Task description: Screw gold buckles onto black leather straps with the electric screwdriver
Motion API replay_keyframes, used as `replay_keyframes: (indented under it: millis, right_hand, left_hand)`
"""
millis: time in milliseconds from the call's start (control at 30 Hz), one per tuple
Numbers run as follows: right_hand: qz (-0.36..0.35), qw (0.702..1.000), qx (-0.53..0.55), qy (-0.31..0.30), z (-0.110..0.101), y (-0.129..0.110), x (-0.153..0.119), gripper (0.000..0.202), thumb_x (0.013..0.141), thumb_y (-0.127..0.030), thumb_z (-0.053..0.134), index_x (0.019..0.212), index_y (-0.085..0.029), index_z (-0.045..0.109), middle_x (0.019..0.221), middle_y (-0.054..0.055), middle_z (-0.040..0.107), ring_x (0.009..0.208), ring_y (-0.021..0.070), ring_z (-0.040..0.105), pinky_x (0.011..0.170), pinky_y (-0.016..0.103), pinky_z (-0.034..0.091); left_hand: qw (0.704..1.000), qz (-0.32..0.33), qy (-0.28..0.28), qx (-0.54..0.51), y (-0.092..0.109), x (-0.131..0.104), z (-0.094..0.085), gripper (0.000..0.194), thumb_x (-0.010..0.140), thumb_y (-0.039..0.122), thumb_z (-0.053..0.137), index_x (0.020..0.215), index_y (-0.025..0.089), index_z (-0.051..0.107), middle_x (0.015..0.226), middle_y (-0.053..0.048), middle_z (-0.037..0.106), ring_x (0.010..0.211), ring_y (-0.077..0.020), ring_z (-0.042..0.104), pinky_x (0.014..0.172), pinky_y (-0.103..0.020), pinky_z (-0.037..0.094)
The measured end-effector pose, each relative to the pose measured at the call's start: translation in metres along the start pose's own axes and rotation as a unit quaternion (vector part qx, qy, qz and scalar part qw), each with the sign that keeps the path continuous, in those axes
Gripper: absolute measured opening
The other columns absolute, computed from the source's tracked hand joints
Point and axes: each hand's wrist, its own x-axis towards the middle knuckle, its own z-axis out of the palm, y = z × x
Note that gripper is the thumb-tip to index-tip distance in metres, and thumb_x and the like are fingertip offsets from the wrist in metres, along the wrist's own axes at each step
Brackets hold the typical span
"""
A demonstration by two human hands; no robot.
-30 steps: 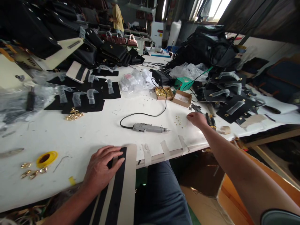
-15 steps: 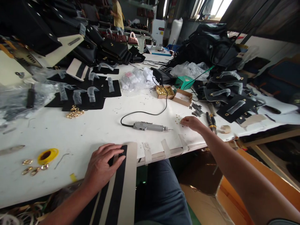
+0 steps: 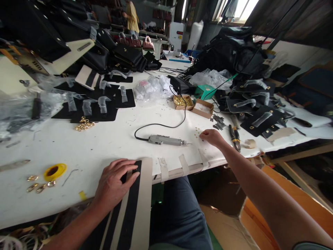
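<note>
My left hand (image 3: 116, 180) holds a beige panel with black stripes (image 3: 132, 205), its fingers curved over the upper end and the thumb on a black stripe. The panel slopes from the table edge down beside my lap. Out to the right, my right hand (image 3: 208, 136) is on the table with fingertips pinched together among several tiny gold pieces (image 3: 197, 132). What lies between those fingertips is too small and covered to make out. A grey corded electric screwdriver (image 3: 165, 140) lies between the two hands, bit pointing right.
Behind the screwdriver are a box of gold hardware (image 3: 182, 101) and another small carton (image 3: 203, 108). Pliers (image 3: 235, 138) and a tape roll (image 3: 249, 143) lie right. Gold clasps (image 3: 41, 188) and yellow tape (image 3: 55, 172) sit left. Black bag parts (image 3: 260, 104) are piled further back.
The view has shifted very slightly. Both hands keep nearly the same place and pose, the left on the striped panel and the right at the tiny gold pieces.
</note>
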Motion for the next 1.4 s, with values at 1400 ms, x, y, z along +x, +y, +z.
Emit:
replay_keyframes:
  millis: [1400]
  right_hand:
    - [-0.066, 0.956, -0.286, 0.012, -0.006, -0.039, -0.032, 0.027, 0.090, -0.036, 0.061, 0.092, -0.022, 0.084, 0.107, 0.018, 0.079, 0.082, 0.0307, 0.070, 0.065, 0.038, 0.040]
  left_hand:
    - [0.996, -0.073, -0.018, -0.047, 0.017, -0.006, -0.005, 0.015, 0.088, 0.029, 0.077, 0.103, 0.027, 0.078, 0.119, -0.003, 0.080, 0.123, -0.0282, 0.064, 0.104, -0.049, 0.047]
